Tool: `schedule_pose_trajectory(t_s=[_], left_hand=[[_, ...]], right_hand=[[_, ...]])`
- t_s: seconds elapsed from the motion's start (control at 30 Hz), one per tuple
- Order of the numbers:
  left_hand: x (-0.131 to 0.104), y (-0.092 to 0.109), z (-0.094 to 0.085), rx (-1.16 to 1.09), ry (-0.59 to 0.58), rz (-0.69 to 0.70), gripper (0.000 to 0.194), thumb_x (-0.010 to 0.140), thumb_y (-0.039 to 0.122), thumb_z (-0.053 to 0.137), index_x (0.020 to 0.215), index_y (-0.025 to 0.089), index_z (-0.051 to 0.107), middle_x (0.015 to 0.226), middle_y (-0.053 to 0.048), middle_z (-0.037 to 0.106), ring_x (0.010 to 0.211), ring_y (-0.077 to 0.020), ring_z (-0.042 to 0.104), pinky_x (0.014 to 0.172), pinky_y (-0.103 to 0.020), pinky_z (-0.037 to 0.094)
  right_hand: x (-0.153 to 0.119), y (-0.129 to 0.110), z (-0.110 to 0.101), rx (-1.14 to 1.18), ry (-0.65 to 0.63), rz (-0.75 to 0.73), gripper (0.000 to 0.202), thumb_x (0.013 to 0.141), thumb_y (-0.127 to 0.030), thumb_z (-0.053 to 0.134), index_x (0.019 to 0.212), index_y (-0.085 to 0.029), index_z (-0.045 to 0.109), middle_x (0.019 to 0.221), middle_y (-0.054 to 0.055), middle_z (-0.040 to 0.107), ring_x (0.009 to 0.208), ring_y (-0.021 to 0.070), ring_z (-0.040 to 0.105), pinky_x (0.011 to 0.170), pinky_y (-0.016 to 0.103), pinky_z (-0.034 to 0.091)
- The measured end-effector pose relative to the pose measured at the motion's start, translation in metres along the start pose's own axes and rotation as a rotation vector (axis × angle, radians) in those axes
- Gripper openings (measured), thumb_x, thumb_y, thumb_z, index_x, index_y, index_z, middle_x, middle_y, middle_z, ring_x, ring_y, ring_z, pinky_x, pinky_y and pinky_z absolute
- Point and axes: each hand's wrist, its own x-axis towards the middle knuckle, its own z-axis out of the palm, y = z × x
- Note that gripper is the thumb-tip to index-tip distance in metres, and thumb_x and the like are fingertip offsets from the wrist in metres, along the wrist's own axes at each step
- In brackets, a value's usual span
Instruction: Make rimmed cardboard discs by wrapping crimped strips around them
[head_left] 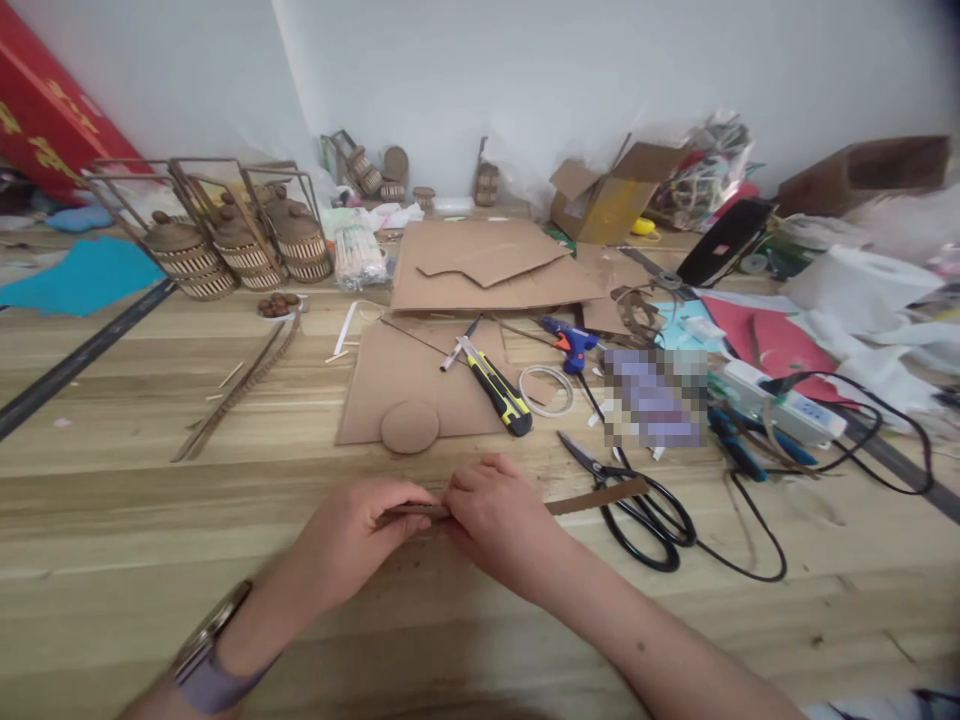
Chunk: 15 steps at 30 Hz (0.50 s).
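A narrow brown cardboard strip [598, 497] runs through both hands, its free end reaching right over the black-handled scissors [646, 510]. My left hand [367, 525] pinches the strip near its left end between thumb and fingers. Right beside it, my right hand [499, 510] is closed around the strip, the fingertips close to those of the left. Just beyond the hands lies a round cardboard disc [410, 428], overlapping the front edge of a flat cardboard sheet [375, 375]. A yellow-and-black utility knife [499, 385] rests on that sheet.
A blue glue gun [574, 345], a white tape ring [546, 390], blue-handled pliers [739, 445] and a power strip [787, 405] lie to the right. Lidded woven baskets [244, 255] with tall handles stand back left. Larger cardboard [480, 270] and an open box [615, 200] sit behind.
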Motion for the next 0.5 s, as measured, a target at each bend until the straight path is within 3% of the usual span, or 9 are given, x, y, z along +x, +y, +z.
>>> schedule_pose_trajectory(t_s=[0.4, 0.5], left_hand=[[-0.0016, -0.0026, -0.0003, -0.009, -0.005, 0.018, 0.021, 0.087, 0.019, 0.058, 0.099, 0.026, 0.074, 0.098, 0.003, 0.077, 0.091, -0.0176, 0.07, 0.081, -0.024, 0.049], [-0.0022, -0.0033, 0.0003, -0.06, -0.013, 0.019, 0.023, 0.088, 0.018, 0.058, 0.102, 0.026, 0.074, 0.103, 0.002, 0.076, 0.096, -0.0184, 0.069, 0.083, -0.025, 0.049]], right_hand=[[0.0005, 0.0054, 0.0014, 0.074, 0.037, -0.059, 0.006, 0.085, -0.017, 0.066, 0.082, -0.016, 0.072, 0.081, 0.006, 0.069, 0.081, 0.0227, 0.065, 0.086, 0.04, 0.044], [-0.0035, 0.0057, 0.0007, 0.12, 0.101, -0.082, 0.013, 0.085, -0.012, 0.062, 0.094, -0.016, 0.07, 0.09, 0.009, 0.069, 0.088, 0.0245, 0.065, 0.086, 0.041, 0.049]])
